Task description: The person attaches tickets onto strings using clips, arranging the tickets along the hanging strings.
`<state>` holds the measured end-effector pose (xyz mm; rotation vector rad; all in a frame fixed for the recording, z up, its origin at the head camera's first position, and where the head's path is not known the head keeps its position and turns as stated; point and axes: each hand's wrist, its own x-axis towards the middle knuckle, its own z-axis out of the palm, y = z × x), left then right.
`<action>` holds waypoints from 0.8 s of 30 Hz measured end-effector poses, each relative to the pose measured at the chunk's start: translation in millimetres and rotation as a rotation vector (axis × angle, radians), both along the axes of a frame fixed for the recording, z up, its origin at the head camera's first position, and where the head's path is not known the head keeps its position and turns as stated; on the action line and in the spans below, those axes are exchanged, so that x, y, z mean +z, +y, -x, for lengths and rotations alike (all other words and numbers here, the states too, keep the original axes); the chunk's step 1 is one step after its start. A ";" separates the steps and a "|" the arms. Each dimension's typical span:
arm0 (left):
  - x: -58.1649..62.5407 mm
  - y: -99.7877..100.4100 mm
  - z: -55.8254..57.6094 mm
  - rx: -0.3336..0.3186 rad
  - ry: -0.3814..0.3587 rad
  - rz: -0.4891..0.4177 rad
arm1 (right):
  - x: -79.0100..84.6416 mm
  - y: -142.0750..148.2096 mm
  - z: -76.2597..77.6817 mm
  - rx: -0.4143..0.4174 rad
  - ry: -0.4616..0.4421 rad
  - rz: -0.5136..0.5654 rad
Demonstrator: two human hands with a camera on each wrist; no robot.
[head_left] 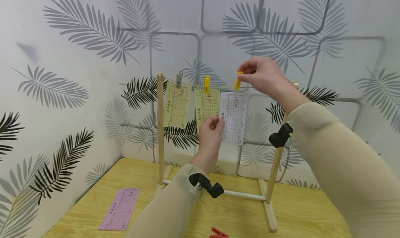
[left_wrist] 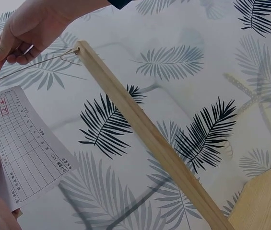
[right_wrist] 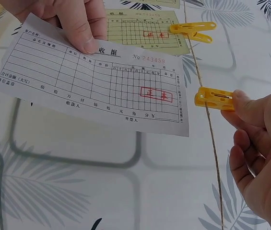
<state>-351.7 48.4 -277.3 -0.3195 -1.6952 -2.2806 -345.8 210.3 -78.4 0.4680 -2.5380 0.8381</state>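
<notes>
My left hand (head_left: 211, 135) pinches the left edge of a white receipt slip (head_left: 232, 126) between thumb and fingers. The slip hangs just below a thin string (right_wrist: 213, 143), with a small gap between them in the right wrist view. My right hand (head_left: 265, 74) pinches the handle end of a yellow clothespin (right_wrist: 214, 98), whose front end sits over the string. Left of the white slip, a second yellow clothespin (head_left: 207, 84) holds a yellow-green receipt slip (head_left: 207, 104) on the string, partly behind my left hand. Further left, a grey clothespin (head_left: 179, 80) holds another yellow-green slip (head_left: 177, 106).
The string runs between two wooden posts (head_left: 160, 126) of a stand, joined low down by a white bar (head_left: 243, 195). A pink receipt slip (head_left: 121, 209) lies on the wooden table (head_left: 243, 217) at left. A red clothespin (head_left: 218, 233) lies near the front. Behind stands a leaf-patterned wall.
</notes>
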 end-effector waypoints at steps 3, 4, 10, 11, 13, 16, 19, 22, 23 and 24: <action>-0.1 0.4 0.0 -0.002 0.000 0.003 | -1.7 -0.9 0.0 -0.002 -0.016 -0.005; -0.1 0.5 -0.1 -0.002 -0.001 0.005 | -2.1 -0.9 -0.1 -0.004 -0.023 -0.009; 1.0 0.8 0.1 -0.005 -0.004 0.006 | -2.4 -0.3 -0.5 -0.013 -0.045 -0.032; 1.3 0.8 0.3 -0.006 -0.004 0.004 | -2.3 -0.2 -0.5 -0.012 -0.045 -0.034; 2.0 0.5 0.5 -0.007 -0.002 0.000 | -2.2 -0.2 -0.5 -0.009 -0.047 -0.037; 2.7 0.1 0.4 -0.009 0.002 -0.009 | -2.8 0.3 -0.3 -0.003 -0.054 -0.040; 2.7 0.1 0.3 -0.010 0.002 -0.016 | -3.6 -0.6 -0.3 0.003 -0.057 -0.042; 2.5 0.5 0.0 -0.009 0.003 -0.019 | -4.4 -2.2 -0.4 0.009 -0.053 -0.042; 2.6 0.6 -0.2 -0.010 0.003 -0.020 | -4.6 -2.9 -0.4 0.011 -0.051 -0.039; 2.8 0.9 -0.4 -0.012 0.003 -0.021 | -4.8 -3.2 -0.4 0.012 -0.051 -0.039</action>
